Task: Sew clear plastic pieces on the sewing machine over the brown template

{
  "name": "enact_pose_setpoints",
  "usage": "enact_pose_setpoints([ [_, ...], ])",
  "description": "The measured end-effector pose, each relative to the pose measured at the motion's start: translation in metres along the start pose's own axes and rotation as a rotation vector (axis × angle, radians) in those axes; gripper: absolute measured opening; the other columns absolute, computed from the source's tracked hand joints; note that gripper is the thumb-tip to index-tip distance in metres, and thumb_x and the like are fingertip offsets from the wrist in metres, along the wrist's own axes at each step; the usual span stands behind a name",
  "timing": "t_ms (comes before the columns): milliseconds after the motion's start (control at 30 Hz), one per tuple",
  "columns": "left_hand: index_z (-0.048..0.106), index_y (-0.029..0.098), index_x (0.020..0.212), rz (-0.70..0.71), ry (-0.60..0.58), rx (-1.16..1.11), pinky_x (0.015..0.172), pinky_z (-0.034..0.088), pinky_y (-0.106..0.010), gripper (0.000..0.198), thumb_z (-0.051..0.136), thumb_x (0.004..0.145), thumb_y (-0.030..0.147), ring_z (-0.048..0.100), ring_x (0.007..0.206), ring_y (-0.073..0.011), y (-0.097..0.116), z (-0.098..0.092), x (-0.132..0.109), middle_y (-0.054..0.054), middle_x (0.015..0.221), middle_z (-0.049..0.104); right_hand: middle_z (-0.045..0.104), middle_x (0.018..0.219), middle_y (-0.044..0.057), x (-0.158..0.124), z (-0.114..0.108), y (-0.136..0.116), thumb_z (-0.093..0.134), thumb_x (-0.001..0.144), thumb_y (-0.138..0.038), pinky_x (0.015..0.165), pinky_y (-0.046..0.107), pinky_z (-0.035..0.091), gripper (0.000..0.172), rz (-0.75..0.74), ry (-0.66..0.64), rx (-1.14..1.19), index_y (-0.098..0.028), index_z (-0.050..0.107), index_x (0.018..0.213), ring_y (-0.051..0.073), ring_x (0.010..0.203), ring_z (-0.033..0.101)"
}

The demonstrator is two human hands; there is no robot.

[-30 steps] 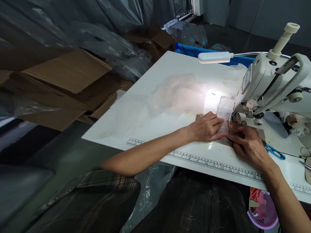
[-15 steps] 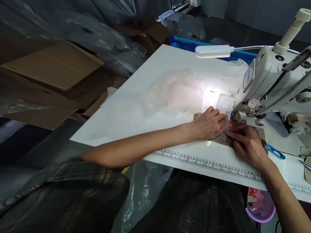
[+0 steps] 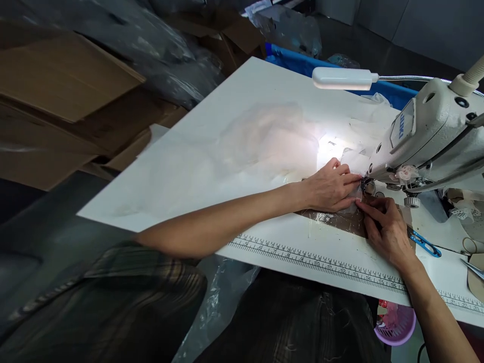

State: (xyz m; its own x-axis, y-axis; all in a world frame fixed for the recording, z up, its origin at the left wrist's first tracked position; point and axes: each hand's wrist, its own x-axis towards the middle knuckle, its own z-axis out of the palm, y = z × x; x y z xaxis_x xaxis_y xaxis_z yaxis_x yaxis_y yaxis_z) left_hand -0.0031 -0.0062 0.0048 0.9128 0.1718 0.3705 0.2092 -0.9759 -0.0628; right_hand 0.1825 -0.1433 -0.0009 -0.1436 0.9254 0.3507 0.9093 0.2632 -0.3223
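A small piece of sheer white fabric [image 3: 354, 193] lies by the presser foot [image 3: 364, 183] of a white sewing machine [image 3: 423, 126]. My left hand [image 3: 331, 185] holds it down from the left, index fingertip close to the foot and thumb nearer me. At its near edge, the fingertips of my right hand [image 3: 388, 229] pinch the fabric, just across from the left thumb. A brownish plate [image 3: 350, 222] lies under both hands. My fingers partly cover the fabric. Blue thread snips [image 3: 425, 244] lie just right of my right hand.
A lit lamp [image 3: 342, 78] hangs over the white table [image 3: 181, 176]. Sheer pale fabric [image 3: 268, 136] is spread left of the machine. A printed ruler [image 3: 321, 262] runs along the near edge. Tweezers [image 3: 472, 268] lie far right, cardboard boxes [image 3: 68, 75] stand left.
The view has shifted slightly. My left hand has moved a little toward the presser foot with the fabric, and its fingers reach closer to the foot. My right hand remains at the near edge.
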Motion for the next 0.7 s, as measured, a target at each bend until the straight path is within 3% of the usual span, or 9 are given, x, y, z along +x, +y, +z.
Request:
enact_pose_setpoints([
  [433, 0.066, 0.012, 0.115, -0.032, -0.056, 0.025, 0.073, 0.03, -0.039, 0.043, 0.035, 0.102, 0.039, 0.053, 0.092, -0.0261, 0.0007, 0.0028, 0.0032, -0.012, 0.127, 0.065, 0.057, 0.099, 0.009, -0.0014, 0.0044, 0.0018, 0.047, 0.092, -0.023, 0.077, 0.04, 0.054, 0.037, 0.026, 0.024, -0.021, -0.029, 0.073, 0.118, 0.021, 0.086, 0.06],
  [700, 0.067, 0.014, 0.11, -0.044, -0.071, 0.021, 0.076, 0.031, -0.039, 0.041, 0.036, 0.101, 0.04, 0.054, 0.092, -0.0259, 0.0028, 0.0018, 0.0043, -0.012, 0.124, 0.065, 0.059, 0.1, 0.009, 0.0, 0.002, 0.0004, 0.047, 0.092, -0.022, 0.076, 0.038, 0.055, 0.037, 0.037, 0.026, 0.008, -0.029, 0.074, 0.116, 0.02, 0.086, 0.061],
])
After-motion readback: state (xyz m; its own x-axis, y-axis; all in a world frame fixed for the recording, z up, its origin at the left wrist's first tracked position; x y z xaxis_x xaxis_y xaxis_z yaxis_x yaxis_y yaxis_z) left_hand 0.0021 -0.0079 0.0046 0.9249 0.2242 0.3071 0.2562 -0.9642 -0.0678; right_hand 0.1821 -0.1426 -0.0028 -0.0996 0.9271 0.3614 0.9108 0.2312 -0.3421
